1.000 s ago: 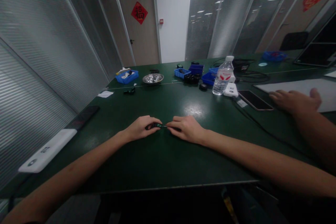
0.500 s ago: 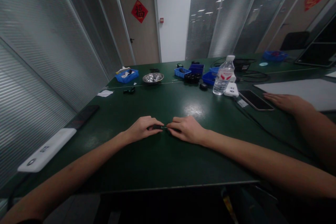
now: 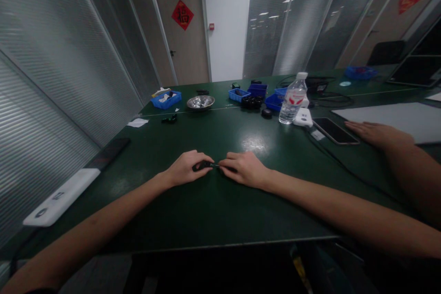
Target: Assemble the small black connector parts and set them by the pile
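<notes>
The work looks to be under way rather than finished: the small dark piece is off the table, pinched between the thumb and fingers of the left hand, near the middle of the table's near side. The right hand faces it from the right, its fingers and thumb drawn close together around a slim metal shaft that points left at the piece. Only a short stretch of shaft shows, and whatever lies behind it is hidden in the fingers.

Whether the shaft's tip touches the piece, enters it or stops just short cannot be told at this size, so how much is done on it stays unclear. What can be said is that the piece has not been set down and neither hand is free.

Farther off to the left, another dark piece lies alone on the table, untouched; whether it is finished or waiting does not show. Beyond it stand a blue basket and a metal dish, both holding small items. At right, another person's hand rests beside a phone.
</notes>
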Motion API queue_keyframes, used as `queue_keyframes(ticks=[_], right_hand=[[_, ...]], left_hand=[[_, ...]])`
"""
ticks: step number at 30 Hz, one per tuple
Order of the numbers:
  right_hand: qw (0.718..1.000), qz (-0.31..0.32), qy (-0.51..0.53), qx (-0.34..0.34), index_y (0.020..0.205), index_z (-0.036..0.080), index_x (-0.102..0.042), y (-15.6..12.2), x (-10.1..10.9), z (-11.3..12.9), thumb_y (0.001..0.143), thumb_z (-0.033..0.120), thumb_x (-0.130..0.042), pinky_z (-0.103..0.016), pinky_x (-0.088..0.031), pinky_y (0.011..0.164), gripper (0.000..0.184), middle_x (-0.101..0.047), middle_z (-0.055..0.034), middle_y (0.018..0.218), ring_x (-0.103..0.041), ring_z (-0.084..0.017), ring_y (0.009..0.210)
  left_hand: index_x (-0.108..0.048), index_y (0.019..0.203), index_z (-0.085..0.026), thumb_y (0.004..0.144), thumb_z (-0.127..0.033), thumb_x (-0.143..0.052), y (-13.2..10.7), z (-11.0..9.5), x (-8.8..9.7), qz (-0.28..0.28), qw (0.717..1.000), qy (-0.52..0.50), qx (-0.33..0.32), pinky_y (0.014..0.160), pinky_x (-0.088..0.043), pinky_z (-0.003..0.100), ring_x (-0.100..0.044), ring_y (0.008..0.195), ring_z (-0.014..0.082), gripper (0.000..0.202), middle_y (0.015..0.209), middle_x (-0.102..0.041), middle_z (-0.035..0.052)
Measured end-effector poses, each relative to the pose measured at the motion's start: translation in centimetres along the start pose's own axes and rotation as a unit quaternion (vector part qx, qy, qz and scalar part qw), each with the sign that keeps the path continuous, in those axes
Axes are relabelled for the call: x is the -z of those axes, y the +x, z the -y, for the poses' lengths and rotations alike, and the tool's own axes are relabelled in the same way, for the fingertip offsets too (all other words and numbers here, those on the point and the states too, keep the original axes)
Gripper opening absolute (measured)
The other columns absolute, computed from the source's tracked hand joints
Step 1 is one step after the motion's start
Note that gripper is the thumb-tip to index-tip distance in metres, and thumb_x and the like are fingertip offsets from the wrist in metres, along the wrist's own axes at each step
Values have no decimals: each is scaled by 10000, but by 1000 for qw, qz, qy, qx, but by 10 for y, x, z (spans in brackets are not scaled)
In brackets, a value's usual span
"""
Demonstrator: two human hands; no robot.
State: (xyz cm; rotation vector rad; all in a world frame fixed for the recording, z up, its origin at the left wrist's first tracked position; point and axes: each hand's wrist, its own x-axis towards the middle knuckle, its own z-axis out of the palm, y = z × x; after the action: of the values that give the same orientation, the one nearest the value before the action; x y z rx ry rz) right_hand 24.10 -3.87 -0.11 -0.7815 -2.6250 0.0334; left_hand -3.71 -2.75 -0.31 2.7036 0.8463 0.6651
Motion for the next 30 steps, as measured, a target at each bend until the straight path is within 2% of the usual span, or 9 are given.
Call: queue_keyframes(ticks=[5, 18, 23, 30], right_hand=[[1000, 7, -1, -9, 1150, 206, -718, 0, 0, 1, 1040, 337, -473, -253, -334, 602, 299, -658, -43, 922, -569, -117, 700], [1000, 30, -6, -5, 1140, 203, -717, 2, 4, 3, 1031, 339, -484, -255, -306, 585, 292, -630, -43, 910, -532, -117, 679], [999, 34, -5, -3, 1146, 207, -715, 2, 3, 3, 1030, 346, -485, -255, -298, 584, 293, -636, -43, 924, -536, -118, 689], [999, 20, -14, -21, 1116, 205, -726, 0, 1, 1, 1033, 345, -476, -260, -284, 579, 299, -647, -39, 918, -535, -111, 667]], left_hand=[[-642, 1143, -192, 962, -297, -627, 4, -8, 3, 5, 1000, 0, 8, 786, -460, 320, -595, 857, 175, 209, 1018, -674, 54], [-615, 1104, -172, 941, -243, -629, 5, -9, 2, 44, 998, -31, 17, 772, -480, 295, -578, 896, 173, 178, 1014, -619, 49], [-606, 1074, -171, 912, -216, -655, 6, -7, -1, 38, 998, -39, 22, 739, -476, 279, -572, 868, 159, 175, 998, -606, 35], [-600, 1042, -170, 902, -209, -653, 5, -2, 1, -7, 998, -43, 55, 706, -465, 266, -571, 824, 149, 155, 959, -600, 25]])
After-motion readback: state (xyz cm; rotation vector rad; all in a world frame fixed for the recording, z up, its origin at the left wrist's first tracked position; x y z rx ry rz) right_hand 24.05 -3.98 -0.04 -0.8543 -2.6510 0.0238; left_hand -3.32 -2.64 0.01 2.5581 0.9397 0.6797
